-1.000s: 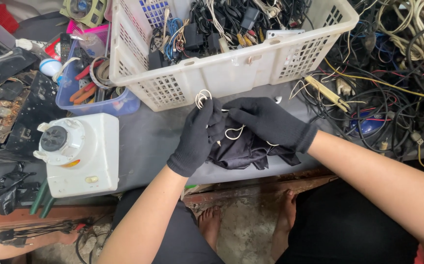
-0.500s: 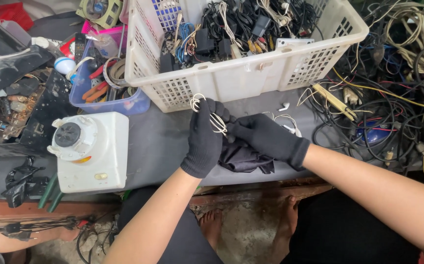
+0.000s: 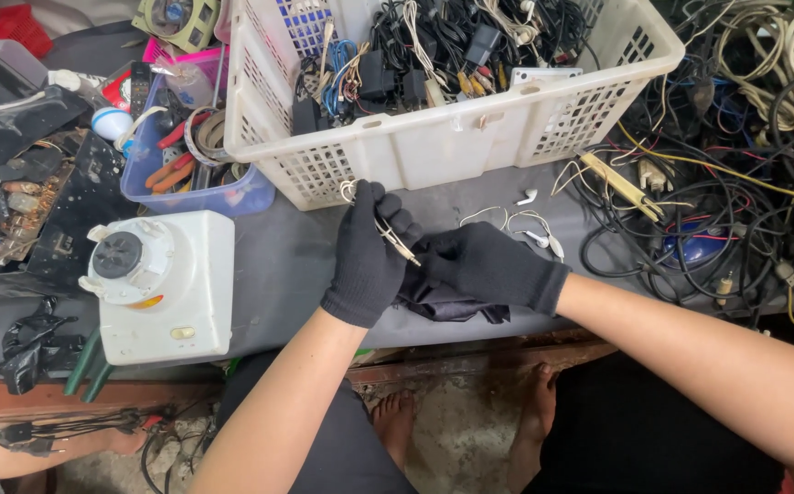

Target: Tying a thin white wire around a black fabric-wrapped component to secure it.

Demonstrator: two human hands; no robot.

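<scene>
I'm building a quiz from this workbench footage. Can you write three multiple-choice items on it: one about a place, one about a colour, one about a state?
1. Where is the white appliance base?
A. Inside the basket
B. On the table, left of the hands
C. On the floor

2. What colour are the gloves on both hands?
A. Black
B. Yellow
C. White

3. How is the thin cable held?
A. Lying loose on the table
B. Hanging from the basket rim
C. In the left hand's grip

Answers:
1 B: the white appliance base stands on the grey table, left of the hands.
2 A: the left hand and right hand both wear black gloves.
3 C: the thin cable is held in the left hand's closed fingers, below the white basket.
</scene>
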